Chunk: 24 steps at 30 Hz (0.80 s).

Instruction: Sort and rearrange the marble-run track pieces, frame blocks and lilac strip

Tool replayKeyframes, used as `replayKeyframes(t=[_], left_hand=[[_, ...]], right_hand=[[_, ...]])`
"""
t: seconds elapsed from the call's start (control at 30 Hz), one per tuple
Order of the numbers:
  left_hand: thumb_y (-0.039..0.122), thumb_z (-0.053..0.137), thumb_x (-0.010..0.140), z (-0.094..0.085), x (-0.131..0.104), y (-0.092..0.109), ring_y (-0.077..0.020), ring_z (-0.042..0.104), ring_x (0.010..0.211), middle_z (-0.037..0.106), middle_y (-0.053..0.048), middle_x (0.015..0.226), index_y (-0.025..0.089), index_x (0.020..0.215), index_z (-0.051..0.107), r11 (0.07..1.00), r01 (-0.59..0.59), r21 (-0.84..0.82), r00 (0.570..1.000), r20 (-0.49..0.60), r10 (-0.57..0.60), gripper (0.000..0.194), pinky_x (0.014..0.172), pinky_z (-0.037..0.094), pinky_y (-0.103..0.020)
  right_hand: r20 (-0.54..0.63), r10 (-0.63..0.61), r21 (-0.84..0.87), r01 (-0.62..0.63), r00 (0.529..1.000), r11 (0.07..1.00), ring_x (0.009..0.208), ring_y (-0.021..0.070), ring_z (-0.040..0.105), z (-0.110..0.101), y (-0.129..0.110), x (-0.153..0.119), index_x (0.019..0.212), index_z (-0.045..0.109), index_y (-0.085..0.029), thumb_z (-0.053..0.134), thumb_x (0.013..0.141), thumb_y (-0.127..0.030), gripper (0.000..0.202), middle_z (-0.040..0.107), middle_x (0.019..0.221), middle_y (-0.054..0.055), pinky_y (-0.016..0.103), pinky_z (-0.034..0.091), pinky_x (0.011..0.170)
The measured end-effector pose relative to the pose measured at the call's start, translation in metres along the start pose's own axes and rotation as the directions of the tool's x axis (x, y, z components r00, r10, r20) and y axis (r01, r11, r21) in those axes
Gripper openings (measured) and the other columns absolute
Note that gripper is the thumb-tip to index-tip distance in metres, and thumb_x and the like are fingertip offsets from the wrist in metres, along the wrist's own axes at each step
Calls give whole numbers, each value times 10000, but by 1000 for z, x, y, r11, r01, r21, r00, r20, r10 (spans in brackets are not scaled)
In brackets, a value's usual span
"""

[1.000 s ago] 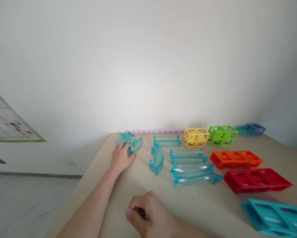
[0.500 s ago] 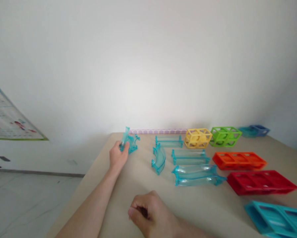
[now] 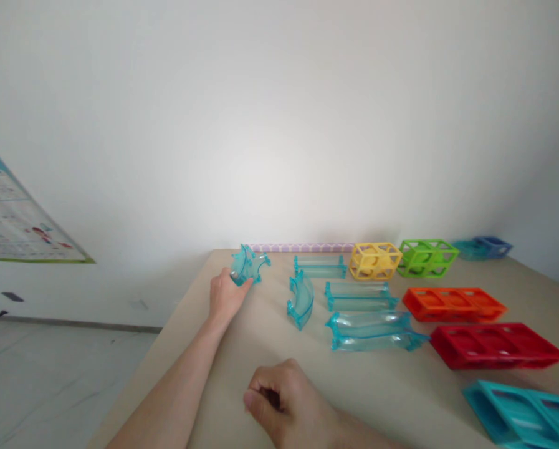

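Note:
At the far left of the table, my left hand (image 3: pixel 227 297) has its fingers round a clear teal curved piece (image 3: pixel 243 263). Touching or just behind it lies another teal piece (image 3: pixel 262 260). My right hand (image 3: pixel 288 399) rests near the front of the table, its fingers curled in a loose fist with nothing visible in it. Between and beyond the hands stands a curved teal track piece (image 3: pixel 301 300). To its right lie straight clear teal pieces, one at the back (image 3: pixel 320 268), one in the middle (image 3: pixel 361 297) and a larger one in front (image 3: pixel 375 330).
Along the right stand a yellow frame block (image 3: pixel 375 262), a green one (image 3: pixel 427 259), an orange one (image 3: pixel 454 304), a red one (image 3: pixel 498 346) and a teal one (image 3: pixel 526 411). Blue pieces (image 3: pixel 492 247) sit in the back corner. A wall rises behind the table (image 3: pixel 242 362).
The teal piece in my left hand has tipped from upright to lower, beside the other piece. My right hand has kept its place and its curl. The view has shifted slightly.

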State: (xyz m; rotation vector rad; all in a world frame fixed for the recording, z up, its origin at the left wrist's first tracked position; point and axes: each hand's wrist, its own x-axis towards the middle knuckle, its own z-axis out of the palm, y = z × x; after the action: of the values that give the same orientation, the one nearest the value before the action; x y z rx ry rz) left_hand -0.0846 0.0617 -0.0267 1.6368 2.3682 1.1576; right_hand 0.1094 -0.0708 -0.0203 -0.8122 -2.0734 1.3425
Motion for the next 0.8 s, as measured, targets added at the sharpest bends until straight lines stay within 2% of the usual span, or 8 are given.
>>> replayKeyframes(t=[0.23,0.37,0.5,0.63,0.67,0.7,0.77,0.8], left_hand=[[292,662,677,-3,4,-4,-199,581,713,552,18,641,214,697,529,953,55,-296,985,-141,-101,156,721,457,-318],[358,639,697,-6,5,1,-176,586,756,577,9,734,203,790,534,813,37,-581,960,-206,-191,210,744,471,-313],[424,628,705,-15,-1,15,-164,635,757,603,1,775,213,797,472,556,39,-831,987,-55,-153,277,720,517,-319],[371,733,634,-28,-17,28,-165,632,678,603,-8,714,198,744,475,364,171,-915,983,186,5,330,673,543,-332],[347,758,621,-30,-23,31,-153,619,648,589,2,695,196,749,477,296,251,-921,956,284,71,344,646,539,-314],[315,781,610,-32,-28,33,-139,602,620,570,17,677,196,757,475,214,366,-906,900,403,167,360,614,526,-287],[252,815,597,-34,-38,35,-115,570,577,538,35,655,192,757,466,136,588,-797,712,590,381,389,549,482,-234],[227,827,591,-33,-42,36,-106,555,565,531,36,654,187,749,462,148,664,-733,608,644,465,400,526,454,-212]], right_hand=[[11,7,-12,-7,1000,1000,473,56,318,-2,-2,1,665,571,-148,496,889,-242,254,381,521,-61,178,199,408],[10,20,11,-20,1000,1000,468,58,301,-2,-2,-1,674,567,-151,479,914,-276,284,369,517,-64,189,192,408],[-142,-28,103,43,989,994,497,74,354,-3,-2,1,944,598,-157,467,945,-327,214,386,561,-73,198,241,452],[-422,-8,228,115,906,967,544,78,423,-3,3,6,1364,372,-206,475,955,-359,449,483,758,-42,188,322,491],[-474,3,251,132,881,959,548,75,434,-3,4,6,1411,315,-226,479,955,-369,506,504,817,-27,186,341,491],[-520,7,263,152,854,953,564,76,458,-4,5,7,1442,272,-248,488,953,-375,550,525,865,-13,186,370,504],[-595,-11,244,194,804,950,696,107,556,-7,5,7,1470,242,-277,529,937,-372,613,573,976,25,219,465,620],[-622,-34,217,214,782,952,817,139,594,-9,4,6,1468,263,-283,556,924,-364,624,591,1049,48,263,496,726]])
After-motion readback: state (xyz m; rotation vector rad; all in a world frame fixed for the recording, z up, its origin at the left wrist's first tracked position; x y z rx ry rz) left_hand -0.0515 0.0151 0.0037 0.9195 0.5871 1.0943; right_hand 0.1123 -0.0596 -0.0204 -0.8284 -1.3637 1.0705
